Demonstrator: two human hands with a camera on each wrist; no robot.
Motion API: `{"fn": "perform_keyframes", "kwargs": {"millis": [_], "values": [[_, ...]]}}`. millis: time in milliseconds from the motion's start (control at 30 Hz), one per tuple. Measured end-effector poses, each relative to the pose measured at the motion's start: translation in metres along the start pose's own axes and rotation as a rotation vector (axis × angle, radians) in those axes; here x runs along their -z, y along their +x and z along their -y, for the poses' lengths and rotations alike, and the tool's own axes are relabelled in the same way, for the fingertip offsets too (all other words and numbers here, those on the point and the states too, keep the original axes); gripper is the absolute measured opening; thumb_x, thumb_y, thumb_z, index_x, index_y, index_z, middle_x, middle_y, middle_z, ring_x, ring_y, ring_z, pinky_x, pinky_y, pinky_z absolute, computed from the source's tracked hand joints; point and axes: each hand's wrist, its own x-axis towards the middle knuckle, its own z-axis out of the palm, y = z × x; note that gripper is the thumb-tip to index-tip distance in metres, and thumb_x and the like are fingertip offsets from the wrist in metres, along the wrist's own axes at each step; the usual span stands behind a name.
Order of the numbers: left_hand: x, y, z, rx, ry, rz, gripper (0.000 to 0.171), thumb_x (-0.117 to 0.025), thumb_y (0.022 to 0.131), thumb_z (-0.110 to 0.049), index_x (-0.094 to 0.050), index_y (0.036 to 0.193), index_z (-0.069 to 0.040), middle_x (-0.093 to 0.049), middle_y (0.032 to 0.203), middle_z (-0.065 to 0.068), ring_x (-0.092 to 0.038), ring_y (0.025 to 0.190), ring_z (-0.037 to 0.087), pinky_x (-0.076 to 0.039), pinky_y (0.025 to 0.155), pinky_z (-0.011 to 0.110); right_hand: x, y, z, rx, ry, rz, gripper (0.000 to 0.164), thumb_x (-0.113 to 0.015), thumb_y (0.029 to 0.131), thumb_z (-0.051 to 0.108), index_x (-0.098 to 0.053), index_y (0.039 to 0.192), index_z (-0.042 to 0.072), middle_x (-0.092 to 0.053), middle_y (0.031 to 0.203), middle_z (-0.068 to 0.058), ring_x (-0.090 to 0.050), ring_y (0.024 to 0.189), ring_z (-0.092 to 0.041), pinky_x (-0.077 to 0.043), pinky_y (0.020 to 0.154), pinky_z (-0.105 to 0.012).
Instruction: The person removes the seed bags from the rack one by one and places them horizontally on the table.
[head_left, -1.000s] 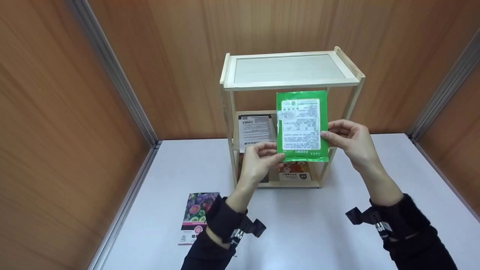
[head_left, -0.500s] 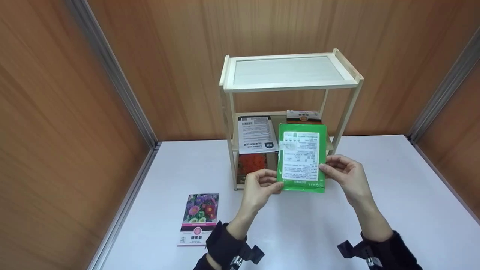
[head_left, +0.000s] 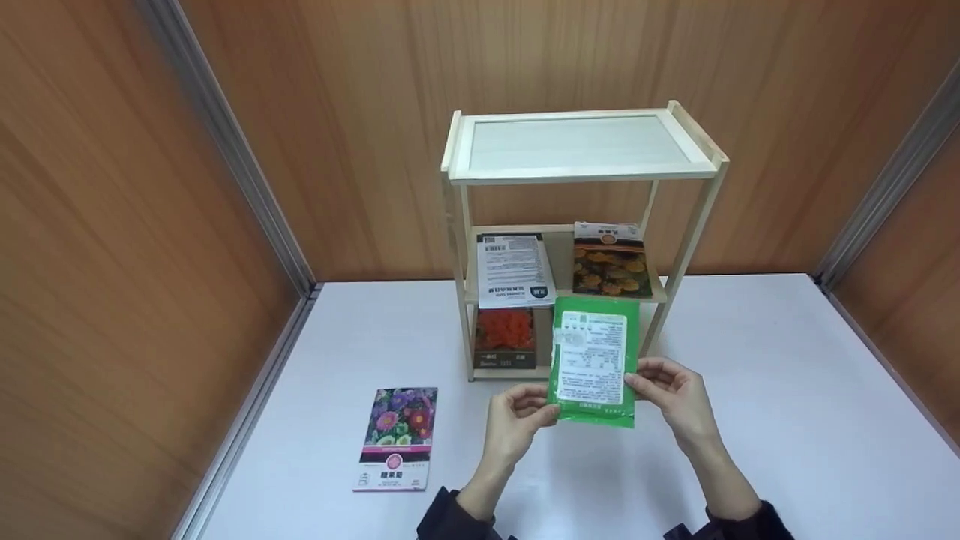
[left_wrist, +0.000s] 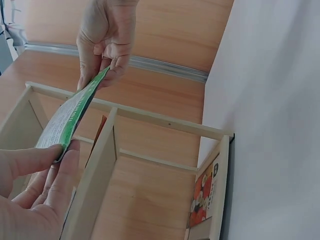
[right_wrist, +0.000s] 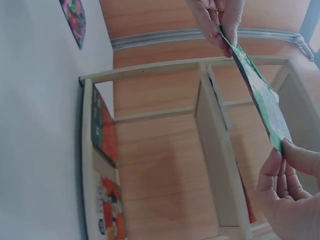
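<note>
A green seed packet (head_left: pixel 592 360) with a white printed label faces up in the head view, held in front of the small wooden shelf (head_left: pixel 585 180). My left hand (head_left: pixel 514 427) pinches its near left corner between thumb and fingers. At its right edge, my right hand (head_left: pixel 675 394) pinches it the same way. The left wrist view shows the packet (left_wrist: pixel 75 117) nearly edge-on between both hands, slightly bent. In the right wrist view the same packet (right_wrist: pixel 260 92) spans from one hand to the other, clear of the shelf boards.
On the middle shelf lie a white-backed packet (head_left: pixel 514 270) and an orange-flower packet (head_left: pixel 611 270). A red-flower packet (head_left: pixel 506 337) lies on the bottom shelf, beside a packet with orange and red pictures (right_wrist: pixel 112 210). A purple-pink flower packet (head_left: pixel 397 439) rests on the white table (head_left: pixel 315 360).
Both hands have brought the green packet down and toward the person, from just under the top shelf to below the middle shelf's front edge. The orange-flower packet behind it has come into view.
</note>
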Motion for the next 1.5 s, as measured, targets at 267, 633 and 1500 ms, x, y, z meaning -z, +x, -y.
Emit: {"fn": "perform_keyframes", "kwargs": {"millis": [267, 633, 1500], "values": [[0.003, -0.007, 0.032, 0.036, -0.004, -0.059, 0.02, -0.065, 0.073, 0.005, -0.061, 0.093, 0.008, -0.063, 0.078, 0.011, -0.063, 0.069, 0.019, -0.052, 0.063, 0.026, 0.022, 0.024, -0.116, 0.113, 0.133, 0.052, 0.023, -0.065, 0.078, 0.001, -0.058, 0.099, -0.004, -0.059, 0.088, -0.017, -0.06, 0.076, -0.024, -0.052, 0.062, -0.028], [0.006, -0.015, 0.054, 0.037, 0.041, -0.156, 0.017, -0.065, 0.074, 0.002, -0.063, 0.09, 0.006, -0.064, 0.079, 0.009, -0.064, 0.069, 0.019, -0.052, 0.062, 0.024, 0.009, 0.023, -0.176, -0.046, 0.013, -0.041, 0.034, -0.071, 0.074, 0.018, -0.058, 0.1, 0.0, -0.06, 0.09, -0.017, -0.061, 0.079, -0.025, -0.052, 0.066, -0.03], [0.0, -0.014, 0.065, -0.811, 0.917, -0.242, 0.025, -0.07, 0.063, 0.01, -0.069, 0.086, -0.001, -0.063, 0.08, 0.006, -0.061, 0.07, 0.013, -0.047, 0.062, 0.011, -0.054, -0.025, -0.034, -0.17, 0.192, 0.048, 0.048, -0.055, 0.088, 0.014, -0.038, 0.123, -0.014, -0.047, 0.119, -0.03, -0.057, 0.097, -0.033, -0.05, 0.074, -0.035]]}}
